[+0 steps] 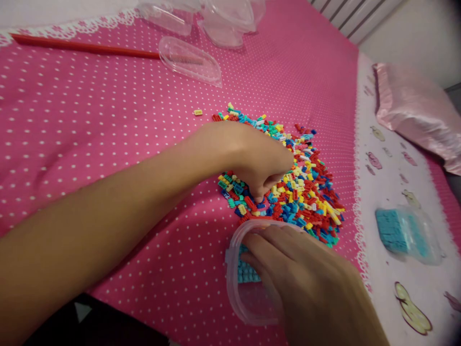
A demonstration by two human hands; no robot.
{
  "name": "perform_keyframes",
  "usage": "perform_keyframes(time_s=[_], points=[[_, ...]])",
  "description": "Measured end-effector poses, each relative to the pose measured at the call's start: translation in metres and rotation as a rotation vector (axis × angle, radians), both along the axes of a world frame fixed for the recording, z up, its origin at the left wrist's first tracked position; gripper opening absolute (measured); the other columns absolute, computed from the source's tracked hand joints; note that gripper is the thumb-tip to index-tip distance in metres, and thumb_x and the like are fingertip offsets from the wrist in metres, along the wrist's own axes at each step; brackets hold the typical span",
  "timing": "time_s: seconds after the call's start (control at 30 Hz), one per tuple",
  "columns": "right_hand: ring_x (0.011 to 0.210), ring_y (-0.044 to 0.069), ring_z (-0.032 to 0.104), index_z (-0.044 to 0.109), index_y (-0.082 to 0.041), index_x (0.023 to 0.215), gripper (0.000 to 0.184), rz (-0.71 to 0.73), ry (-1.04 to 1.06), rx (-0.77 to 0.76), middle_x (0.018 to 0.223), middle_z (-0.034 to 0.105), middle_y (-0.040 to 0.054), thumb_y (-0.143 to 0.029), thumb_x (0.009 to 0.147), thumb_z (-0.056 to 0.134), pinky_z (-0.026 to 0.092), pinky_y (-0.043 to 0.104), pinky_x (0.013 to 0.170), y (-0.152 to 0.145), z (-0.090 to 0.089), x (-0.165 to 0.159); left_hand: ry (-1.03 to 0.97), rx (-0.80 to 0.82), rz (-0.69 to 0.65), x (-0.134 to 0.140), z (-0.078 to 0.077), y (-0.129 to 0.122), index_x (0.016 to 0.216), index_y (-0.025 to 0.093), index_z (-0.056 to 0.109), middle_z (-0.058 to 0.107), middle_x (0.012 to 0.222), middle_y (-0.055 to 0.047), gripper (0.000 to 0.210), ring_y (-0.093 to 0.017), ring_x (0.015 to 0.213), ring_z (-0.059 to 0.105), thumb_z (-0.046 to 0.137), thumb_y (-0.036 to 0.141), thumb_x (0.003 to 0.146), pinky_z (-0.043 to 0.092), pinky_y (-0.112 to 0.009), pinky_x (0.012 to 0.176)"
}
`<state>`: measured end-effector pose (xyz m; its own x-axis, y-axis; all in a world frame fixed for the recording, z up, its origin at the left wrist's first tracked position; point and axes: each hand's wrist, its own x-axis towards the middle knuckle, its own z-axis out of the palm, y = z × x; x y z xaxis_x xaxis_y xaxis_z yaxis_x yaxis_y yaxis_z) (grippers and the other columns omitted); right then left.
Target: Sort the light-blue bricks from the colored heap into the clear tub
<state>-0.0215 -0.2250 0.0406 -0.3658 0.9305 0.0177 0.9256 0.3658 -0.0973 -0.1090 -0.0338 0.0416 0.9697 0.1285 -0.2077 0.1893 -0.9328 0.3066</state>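
Observation:
A heap of small multicoloured toy building bricks (306,192) lies on the pink dotted cloth. My left hand (261,158) reaches into its near left side, fingers curled down and thumb tip among the bricks; what it pinches is hidden. Just in front of the heap is a clear plastic container (234,298), tilted, its opening facing me. Inside it, turquoise bricks (248,274) stand packed in tight rows. My right hand (288,259) is in the container with bent fingers close together at these rows. The fingertips are partly hidden, and anything between them does not show.
Clear plastic lids and tubs (230,19) sit at the back, with one clear lid (190,60) beside a red stick (86,46). A second container with turquoise bricks (392,230) rests at right on the white cloth strip. One yellow brick (198,112) lies apart. A pink pillow (418,110) is far right.

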Motion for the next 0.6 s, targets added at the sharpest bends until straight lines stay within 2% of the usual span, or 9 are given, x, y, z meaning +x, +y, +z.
perform_keyframes(time_s=[0.2,0.3,0.43,0.6], points=[[0.086,0.025,0.071,0.071,-0.02,0.104,0.027,-0.007,0.013,-0.026,0.097,0.075,0.0056,-0.013,0.097,0.045,0.061,0.041,0.075,-0.003,0.002,0.001,-0.013,-0.013,0.013,0.0,0.0,-0.001,0.071,0.019,0.077,0.058,0.052,0.005,0.01,-0.009,0.049,0.043,0.071,0.013,0.076,0.028,-0.026,0.057],[0.084,0.023,0.072,0.07,-0.021,0.101,0.032,0.022,0.003,0.002,0.095,0.076,0.0041,-0.014,0.1,0.039,0.06,0.039,0.073,-0.003,0.007,0.005,-0.016,-0.025,0.014,0.0,0.0,0.0,0.069,0.018,0.076,0.059,0.053,0.005,0.011,-0.008,0.049,0.042,0.071,0.011,0.075,0.026,-0.025,0.057],[0.074,0.021,0.071,0.069,-0.023,0.107,0.028,0.034,-0.059,0.058,0.093,0.077,0.0013,-0.015,0.098,0.044,0.056,0.034,0.061,-0.004,0.01,0.018,-0.024,-0.025,0.007,-0.001,0.0,0.001,0.065,0.018,0.075,0.055,0.049,0.005,0.011,-0.008,0.048,0.041,0.073,0.013,0.075,0.026,-0.025,0.057],[0.066,0.019,0.068,0.068,-0.026,0.111,0.028,0.012,-0.209,0.034,0.098,0.077,-0.0008,-0.015,0.091,0.053,0.051,0.034,0.051,-0.008,0.009,0.035,-0.026,-0.02,0.012,-0.001,0.001,0.001,0.069,0.018,0.076,0.058,0.052,0.005,0.011,-0.008,0.049,0.042,0.071,0.011,0.076,0.027,-0.025,0.057]])
